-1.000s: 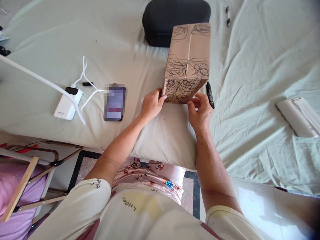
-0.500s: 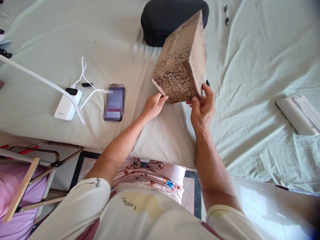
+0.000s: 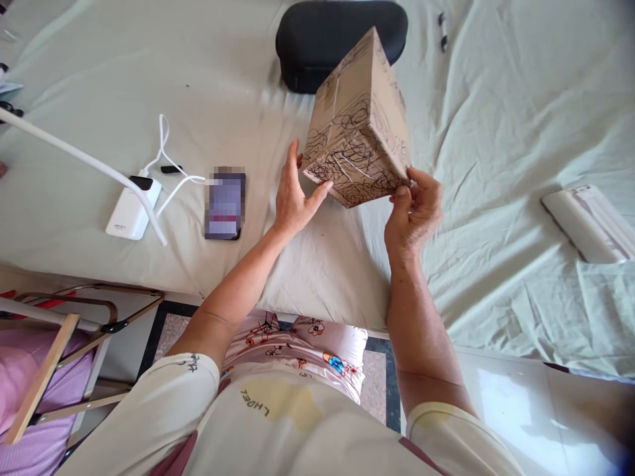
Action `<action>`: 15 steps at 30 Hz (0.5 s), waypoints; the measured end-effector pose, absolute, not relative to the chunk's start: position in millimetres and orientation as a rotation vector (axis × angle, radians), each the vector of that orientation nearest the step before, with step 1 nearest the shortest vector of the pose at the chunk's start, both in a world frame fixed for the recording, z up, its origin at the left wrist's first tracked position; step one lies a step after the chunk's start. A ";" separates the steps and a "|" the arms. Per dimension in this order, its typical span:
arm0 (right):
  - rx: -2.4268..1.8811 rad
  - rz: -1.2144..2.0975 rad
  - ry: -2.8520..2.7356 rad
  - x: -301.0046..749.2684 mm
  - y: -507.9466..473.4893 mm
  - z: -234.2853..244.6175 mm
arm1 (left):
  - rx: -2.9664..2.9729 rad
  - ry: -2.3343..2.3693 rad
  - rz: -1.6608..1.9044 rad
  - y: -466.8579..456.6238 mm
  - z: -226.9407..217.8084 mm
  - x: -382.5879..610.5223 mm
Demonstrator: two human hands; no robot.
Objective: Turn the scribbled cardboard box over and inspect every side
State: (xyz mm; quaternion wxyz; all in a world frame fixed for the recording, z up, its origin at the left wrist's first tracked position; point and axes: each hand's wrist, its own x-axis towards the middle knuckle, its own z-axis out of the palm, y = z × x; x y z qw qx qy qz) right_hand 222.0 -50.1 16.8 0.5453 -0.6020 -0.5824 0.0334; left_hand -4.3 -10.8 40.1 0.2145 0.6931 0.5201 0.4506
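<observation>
A brown cardboard box point(image 3: 347, 139), covered in dark scribbled loops, is held tilted with one corner edge facing me. My right hand point(image 3: 413, 208) pinches its lower right corner between thumb and fingers. At the lower left corner, my left hand point(image 3: 296, 198) is spread around the box, its thumb against the near bottom edge and its fingers along the left side. The far underside of the box is hidden. Behind it lies a black hard case point(image 3: 312, 46), partly covered by the box.
A pale green sheet point(image 3: 496, 198) covers the surface. To the left lie a phone point(image 3: 225, 205) and a white power bank point(image 3: 133, 208) with a white cable. A pen point(image 3: 443, 32) is at the back, a white packet point(image 3: 590, 221) at the right. A folding chair point(image 3: 44, 377) stands lower left.
The box has turned, its far top corner swinging left and its lower right corner moving right with my right hand. My left hand has opened from a pinch to a wider hold.
</observation>
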 end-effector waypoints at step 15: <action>-1.391 0.256 -1.357 212.2 -47.5 17.0 | 1.937 1.683 1.032 -1.2 19.2 -2.2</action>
